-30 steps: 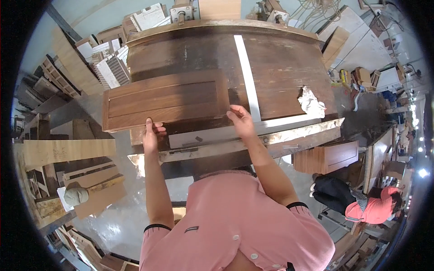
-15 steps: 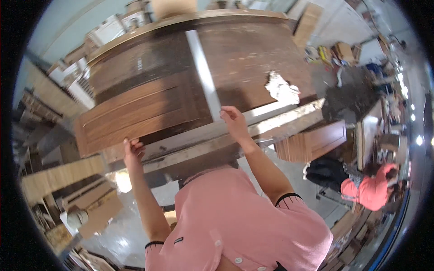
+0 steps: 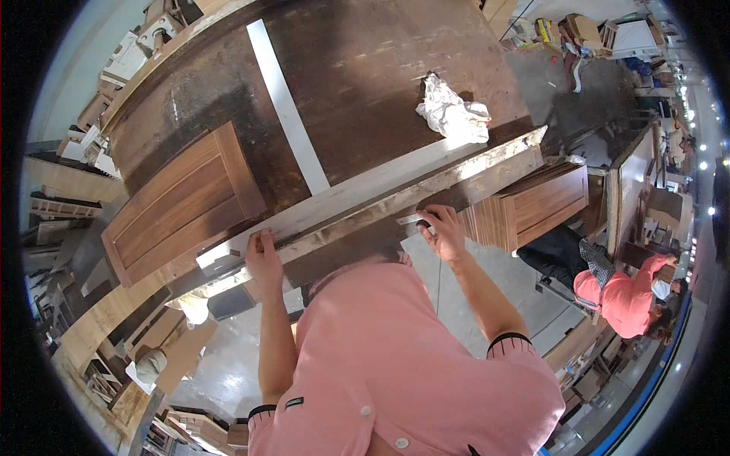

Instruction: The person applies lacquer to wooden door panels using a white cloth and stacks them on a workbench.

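"Where could the right hand (image 3: 443, 234) pass?"
"Over the bench top (image 3: 365, 91), between the white strip (image 3: 287, 110) and the crumpled cloth (image 3: 454, 110)."
"And sideways?"
"To its right, the stacked panels (image 3: 536, 205) block it; left of the left hand (image 3: 263, 254), the framed panel (image 3: 182, 209) lies in the way."

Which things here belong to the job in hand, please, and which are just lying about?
Likely in use:
framed wooden panel
worktable, right hand near its front edge
pale front strip, by the left hand

Seemingly lying about:
crumpled white cloth
grey cap
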### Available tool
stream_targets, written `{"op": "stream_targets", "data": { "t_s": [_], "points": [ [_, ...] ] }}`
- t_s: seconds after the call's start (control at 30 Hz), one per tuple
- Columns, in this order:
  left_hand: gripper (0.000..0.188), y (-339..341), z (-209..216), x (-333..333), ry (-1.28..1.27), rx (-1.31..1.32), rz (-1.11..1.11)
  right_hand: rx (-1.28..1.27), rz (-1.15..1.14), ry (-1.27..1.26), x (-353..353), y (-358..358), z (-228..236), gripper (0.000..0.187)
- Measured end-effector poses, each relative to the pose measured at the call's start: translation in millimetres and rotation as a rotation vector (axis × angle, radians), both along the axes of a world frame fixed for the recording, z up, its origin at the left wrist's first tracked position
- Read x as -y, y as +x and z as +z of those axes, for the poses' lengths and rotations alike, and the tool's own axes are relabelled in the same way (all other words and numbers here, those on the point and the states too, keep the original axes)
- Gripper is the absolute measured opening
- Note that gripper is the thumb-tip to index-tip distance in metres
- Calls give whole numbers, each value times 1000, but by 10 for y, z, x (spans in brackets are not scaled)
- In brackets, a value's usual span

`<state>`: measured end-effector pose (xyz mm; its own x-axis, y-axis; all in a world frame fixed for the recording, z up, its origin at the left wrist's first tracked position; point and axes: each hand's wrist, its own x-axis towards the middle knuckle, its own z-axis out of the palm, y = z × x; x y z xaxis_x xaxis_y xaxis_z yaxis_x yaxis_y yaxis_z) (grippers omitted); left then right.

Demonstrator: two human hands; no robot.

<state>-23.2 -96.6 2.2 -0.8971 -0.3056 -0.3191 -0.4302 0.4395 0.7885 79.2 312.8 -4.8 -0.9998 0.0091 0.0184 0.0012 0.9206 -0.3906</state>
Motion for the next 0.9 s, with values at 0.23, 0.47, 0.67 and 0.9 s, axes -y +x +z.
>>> {"op": "stream_targets", "data": {
  "t_s": [0.23, 0.47, 0.67, 0.9],
  "points": [
    [25, -16, -201, -238, -658, -242, -241, 225, 103, 0, -176, -265, 103, 19],
    [23, -11, -226, -289, -730, -279, -241, 439, -240, -574, -258, -624, 365, 14],
    [24, -5, -249, -280, -729, -272, -206, -204, -353, -379, -844, -1609, 442, 18],
    [23, 6, -170, -261, -597, -252, -201, 74, -497, 90, -968, -2263, 259, 38]
  ]
}}
